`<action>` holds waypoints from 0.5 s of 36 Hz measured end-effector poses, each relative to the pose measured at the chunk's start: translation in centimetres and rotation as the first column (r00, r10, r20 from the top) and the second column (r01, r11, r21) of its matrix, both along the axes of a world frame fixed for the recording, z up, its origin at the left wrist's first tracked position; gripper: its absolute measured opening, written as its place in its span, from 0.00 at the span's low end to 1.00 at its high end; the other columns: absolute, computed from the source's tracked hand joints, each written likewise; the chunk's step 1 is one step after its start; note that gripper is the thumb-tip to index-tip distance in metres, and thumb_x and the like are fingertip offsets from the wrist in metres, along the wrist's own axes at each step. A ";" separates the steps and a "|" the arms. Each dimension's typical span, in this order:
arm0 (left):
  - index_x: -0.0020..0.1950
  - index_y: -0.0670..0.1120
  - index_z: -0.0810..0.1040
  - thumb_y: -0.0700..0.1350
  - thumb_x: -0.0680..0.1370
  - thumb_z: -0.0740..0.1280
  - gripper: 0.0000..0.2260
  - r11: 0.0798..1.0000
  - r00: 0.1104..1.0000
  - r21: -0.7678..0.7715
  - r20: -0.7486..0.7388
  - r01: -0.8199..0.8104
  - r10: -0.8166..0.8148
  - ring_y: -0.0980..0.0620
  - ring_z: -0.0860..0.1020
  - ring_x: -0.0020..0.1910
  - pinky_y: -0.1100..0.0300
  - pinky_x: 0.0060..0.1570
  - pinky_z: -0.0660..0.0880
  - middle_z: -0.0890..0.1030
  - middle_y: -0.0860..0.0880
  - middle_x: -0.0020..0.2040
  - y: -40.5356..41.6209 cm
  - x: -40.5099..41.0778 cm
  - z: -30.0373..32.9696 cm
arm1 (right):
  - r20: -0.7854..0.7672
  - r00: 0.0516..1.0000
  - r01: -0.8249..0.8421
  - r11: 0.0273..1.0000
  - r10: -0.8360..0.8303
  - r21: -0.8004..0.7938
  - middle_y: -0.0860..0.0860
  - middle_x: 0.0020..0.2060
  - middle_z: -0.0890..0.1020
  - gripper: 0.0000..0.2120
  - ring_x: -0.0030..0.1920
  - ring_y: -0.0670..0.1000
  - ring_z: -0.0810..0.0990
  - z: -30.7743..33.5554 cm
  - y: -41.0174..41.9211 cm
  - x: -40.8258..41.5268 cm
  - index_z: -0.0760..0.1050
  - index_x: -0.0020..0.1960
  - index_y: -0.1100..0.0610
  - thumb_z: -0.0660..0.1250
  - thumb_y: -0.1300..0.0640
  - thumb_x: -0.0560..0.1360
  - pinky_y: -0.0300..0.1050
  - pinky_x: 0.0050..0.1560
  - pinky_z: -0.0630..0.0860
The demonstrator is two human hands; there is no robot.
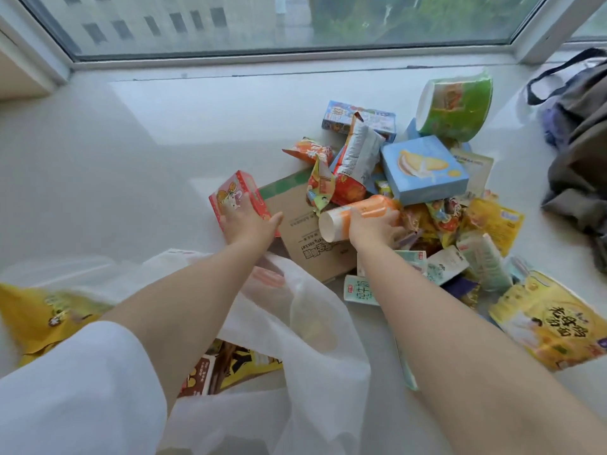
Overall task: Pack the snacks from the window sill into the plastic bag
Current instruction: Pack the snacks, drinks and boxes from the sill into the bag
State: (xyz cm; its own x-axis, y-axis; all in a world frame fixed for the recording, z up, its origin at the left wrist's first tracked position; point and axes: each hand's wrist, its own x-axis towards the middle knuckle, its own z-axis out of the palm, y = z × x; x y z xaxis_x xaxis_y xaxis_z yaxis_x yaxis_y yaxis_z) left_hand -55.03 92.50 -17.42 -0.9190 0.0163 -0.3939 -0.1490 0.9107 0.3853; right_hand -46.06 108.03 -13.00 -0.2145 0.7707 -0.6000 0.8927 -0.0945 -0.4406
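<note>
A heap of snacks lies on the white window sill (138, 152). My left hand (246, 226) grips a red box (235, 195) with a cartoon print at the heap's left edge. My right hand (374, 229) grips an orange and white cup (354, 216) lying on its side. A translucent white plastic bag (312, 339) lies open under my forearms, with a yellow packet (36, 313) and a brown and yellow packet (230, 366) inside. A brown cardboard box (302, 231) sits between my hands.
A light blue box (423, 169), a green bowl-shaped tub (456, 103), a blue box (354, 118), milk cartons (361, 290) and a yellow bag (551, 320) fill the heap. A grey bag (581, 152) with a dark strap lies at the right. The window frame (289, 57) runs behind.
</note>
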 end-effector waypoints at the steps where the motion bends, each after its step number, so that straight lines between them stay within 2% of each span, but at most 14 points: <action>1: 0.77 0.51 0.51 0.65 0.72 0.65 0.41 0.997 0.996 0.011 0.053 -0.072 0.071 0.35 0.58 0.72 0.44 0.71 0.58 0.50 0.40 0.76 0.2 -0.5 -0.4 | -0.005 0.999 0.054 0.997 -0.054 -0.048 0.59 0.73 0.55 0.41 0.72 0.61 0.60 -0.2 0.4 -0.4 0.43 0.77 0.54 0.62 0.41 0.76 0.54 0.66 0.64; 3: 0.77 0.54 0.45 0.67 0.70 0.66 0.45 0.978 0.966 0.028 0.161 -0.207 0.200 0.34 0.59 0.71 0.42 0.70 0.59 0.49 0.39 0.76 0.4 -1.3 -1.2 | -0.015 0.985 0.168 0.975 -0.172 -0.146 0.59 0.72 0.58 0.45 0.70 0.61 0.64 -0.8 1.2 -1.3 0.44 0.77 0.54 0.66 0.39 0.72 0.54 0.65 0.65; 5: 0.77 0.56 0.42 0.65 0.69 0.68 0.47 0.942 0.919 0.058 0.247 -0.331 0.308 0.33 0.61 0.70 0.41 0.68 0.62 0.52 0.37 0.75 0.2 -1.9 -1.9 | -0.041 0.959 0.265 0.937 -0.281 -0.229 0.60 0.70 0.62 0.48 0.67 0.61 0.67 -1.4 2.1 -2.1 0.46 0.75 0.56 0.71 0.40 0.69 0.54 0.64 0.67; 7: 0.77 0.57 0.40 0.63 0.68 0.70 0.49 0.894 0.862 0.088 0.319 -0.440 0.393 0.33 0.65 0.67 0.43 0.65 0.66 0.56 0.36 0.71 -0.2 -2.2 -2.5 | -0.078 0.935 0.314 0.908 -0.347 -0.278 0.59 0.69 0.64 0.50 0.65 0.61 0.69 -2.0 2.5 -2.7 0.47 0.74 0.57 0.75 0.44 0.66 0.56 0.64 0.71; 9: 0.76 0.58 0.37 0.61 0.68 0.70 0.49 0.872 0.831 0.081 0.358 -0.482 0.426 0.34 0.66 0.65 0.45 0.63 0.67 0.59 0.37 0.70 -0.3 -2.4 -2.7 | -0.082 0.928 0.326 0.901 -0.363 -0.287 0.59 0.68 0.64 0.51 0.63 0.61 0.70 -2.3 2.7 -3.1 0.46 0.74 0.57 0.76 0.47 0.66 0.55 0.62 0.73; 12: 0.75 0.59 0.35 0.59 0.67 0.71 0.51 0.859 0.812 0.091 0.387 -0.505 0.436 0.34 0.65 0.65 0.45 0.63 0.69 0.59 0.38 0.69 -0.2 -2.5 -2.5 | -0.065 0.966 0.229 0.946 -0.250 -0.230 0.60 0.67 0.68 0.50 0.61 0.60 0.73 -2.4 2.3 -3.2 0.40 0.76 0.56 0.73 0.50 0.69 0.50 0.58 0.72; 15: 0.73 0.63 0.35 0.60 0.59 0.73 0.57 0.834 0.803 0.161 0.414 -0.528 0.428 0.35 0.69 0.62 0.41 0.58 0.74 0.63 0.39 0.66 -0.7 -2.6 -2.3 | -0.072 0.997 0.024 0.993 -0.033 -0.116 0.57 0.72 0.64 0.55 0.62 0.60 0.74 -2.6 0.9 -3.2 0.30 0.75 0.51 0.73 0.51 0.69 0.53 0.57 0.72; 17: 0.71 0.67 0.36 0.60 0.52 0.74 0.58 0.814 0.798 0.216 0.441 -0.539 0.412 0.35 0.73 0.59 0.40 0.52 0.77 0.65 0.41 0.65 -1.3 -2.6 -2.6 | -0.100 0.995 -0.007 0.995 -0.003 -0.099 0.54 0.74 0.61 0.55 0.65 0.59 0.72 -2.8 0.1 -2.8 0.33 0.76 0.52 0.73 0.51 0.69 0.54 0.59 0.71; 18: 0.71 0.68 0.37 0.60 0.54 0.74 0.57 0.810 0.807 0.245 0.436 -0.533 0.399 0.35 0.73 0.59 0.40 0.52 0.77 0.65 0.41 0.65 -1.5 -2.3 -2.2 | -0.103 0.995 0.004 0.994 -0.015 -0.110 0.56 0.73 0.63 0.53 0.65 0.59 0.71 -2.8 -0.1 -2.6 0.37 0.77 0.54 0.74 0.51 0.69 0.52 0.61 0.70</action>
